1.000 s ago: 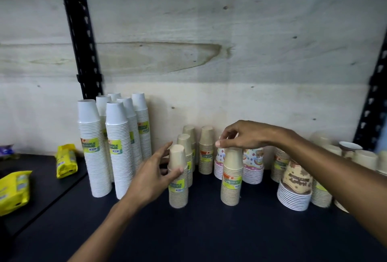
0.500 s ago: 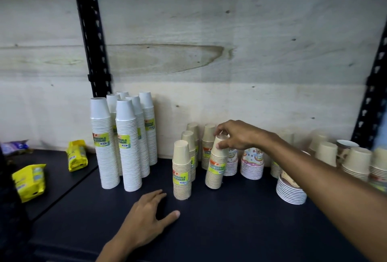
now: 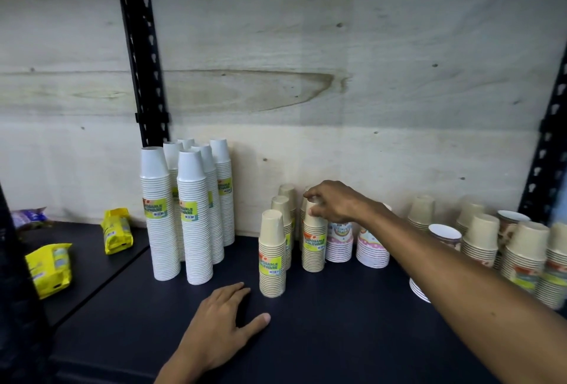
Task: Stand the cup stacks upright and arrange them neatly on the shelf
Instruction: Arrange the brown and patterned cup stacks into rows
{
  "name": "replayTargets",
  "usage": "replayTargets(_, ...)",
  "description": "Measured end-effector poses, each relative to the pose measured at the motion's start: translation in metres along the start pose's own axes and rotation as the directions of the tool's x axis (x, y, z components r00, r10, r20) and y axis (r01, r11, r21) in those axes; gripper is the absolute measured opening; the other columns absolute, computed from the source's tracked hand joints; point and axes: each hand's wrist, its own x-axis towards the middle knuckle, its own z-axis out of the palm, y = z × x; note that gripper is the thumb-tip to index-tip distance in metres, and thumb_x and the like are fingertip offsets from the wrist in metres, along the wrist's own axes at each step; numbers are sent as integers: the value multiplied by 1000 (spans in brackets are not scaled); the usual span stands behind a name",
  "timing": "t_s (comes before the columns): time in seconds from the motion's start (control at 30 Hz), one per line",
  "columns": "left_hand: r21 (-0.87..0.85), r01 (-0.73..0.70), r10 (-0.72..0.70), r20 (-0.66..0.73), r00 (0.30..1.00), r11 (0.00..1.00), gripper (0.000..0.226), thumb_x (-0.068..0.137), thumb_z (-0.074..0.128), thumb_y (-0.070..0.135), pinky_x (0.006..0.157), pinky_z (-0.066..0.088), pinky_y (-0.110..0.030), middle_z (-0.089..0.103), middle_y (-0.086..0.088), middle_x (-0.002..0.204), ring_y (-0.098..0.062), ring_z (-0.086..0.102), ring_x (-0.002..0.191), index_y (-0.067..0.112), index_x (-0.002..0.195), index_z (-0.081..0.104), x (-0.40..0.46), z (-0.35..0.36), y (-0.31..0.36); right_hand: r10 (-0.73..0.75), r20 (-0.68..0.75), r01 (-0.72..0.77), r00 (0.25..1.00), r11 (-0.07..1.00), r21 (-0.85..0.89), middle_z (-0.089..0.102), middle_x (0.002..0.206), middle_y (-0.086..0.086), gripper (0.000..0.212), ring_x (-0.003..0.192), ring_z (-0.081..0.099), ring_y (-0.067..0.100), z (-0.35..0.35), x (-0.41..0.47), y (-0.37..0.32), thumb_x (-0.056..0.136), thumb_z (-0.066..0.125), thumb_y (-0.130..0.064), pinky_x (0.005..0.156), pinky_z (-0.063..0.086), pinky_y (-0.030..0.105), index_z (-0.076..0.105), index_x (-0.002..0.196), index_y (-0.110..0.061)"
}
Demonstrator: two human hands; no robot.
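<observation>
Upright now after leaning half a second ago, the beige cup stack (image 3: 313, 241) stands on the dark shelf (image 3: 352, 322) with its long axis vertical, rims down, beside a patterned cup stack (image 3: 339, 241) and just behind the front beige stack (image 3: 272, 256). Tall white cup stacks (image 3: 184, 212) stand together to the left, all vertical, yellow-green labels facing out. Both beige labels read "DISPOSABLE TABLEWARE". More beige stacks (image 3: 521, 258) crowd the right end, and yellow packets (image 3: 49, 270) lie at far left. A person's right hand (image 3: 333, 201) pinches the stack's top cup with curled fingertips; the left hand (image 3: 219, 327) rests flat on the shelf as before, fingers spread and holding nothing.
</observation>
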Motion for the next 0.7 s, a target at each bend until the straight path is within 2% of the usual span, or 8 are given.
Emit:
replayTargets(0.27,0,-13,13,-32,999,1000,109,59,14,95,116,18,-25,30,17,154,-1,22,142,33,147,36,1,4,-3,-22,-1,22,1000,999,38,51,146,8,53,129,52,25,2,-11,3,94,61,-22,105,43,36,48,145,-16)
replayTargets(0.37,-3,-17,17,-38,999,1000,106,62,18,93,116,19,-24,32,16,154,-2,24,142,32,146,38,1,2,-1,-28,-17,29,999,998,47,49,147,8,57,128,51,26,2,-18,1,94,62,-22,103,40,32,43,148,-14)
replayTargets(0.5,15,-19,20,-62,998,1000,98,67,20,89,114,26,-24,39,15,150,-3,30,139,31,142,44,-4,2,3,-18,-20,19,1000,998,56,45,148,11,62,130,49,27,4,-30,0,93,65,-25,104,39,32,41,149,-14)
replayTargets(0.63,22,-43,46,-175,984,999,101,66,6,92,98,44,-23,56,19,130,-3,49,121,31,126,60,-13,5,5,-14,-46,17,999,998,68,45,146,12,62,127,51,27,-1,-51,7,92,66,-30,103,41,35,41,148,-19)
replayTargets(0.7,15,-74,76,-183,980,997,96,67,5,93,90,46,-21,58,23,118,0,52,110,34,116,63,-18,11,12,5,-74,1,997,997,83,48,142,11,57,123,54,27,-6,-64,16,91,66,-31,99,43,34,46,144,-20)
